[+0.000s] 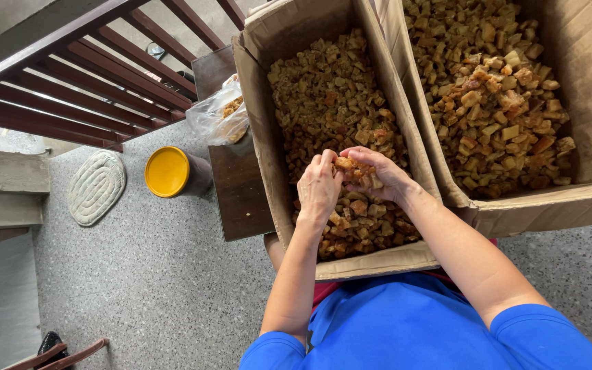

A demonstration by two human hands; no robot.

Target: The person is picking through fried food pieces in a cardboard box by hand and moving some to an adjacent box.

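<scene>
— How are your arms set?
— Both forearms reach forward and bare, converging so your hands meet in front of you.

— And the hands?
— Your left hand (318, 188) shows its back, fingers curled inward. Your right hand (377, 175) bends at the wrist, fingers folded toward the left, fingertips touching.

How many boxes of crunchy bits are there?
2. One box sits under the hands, left hand and right hand holding bits over it. The other box is beside it at the right. More may sit out of view.
</scene>
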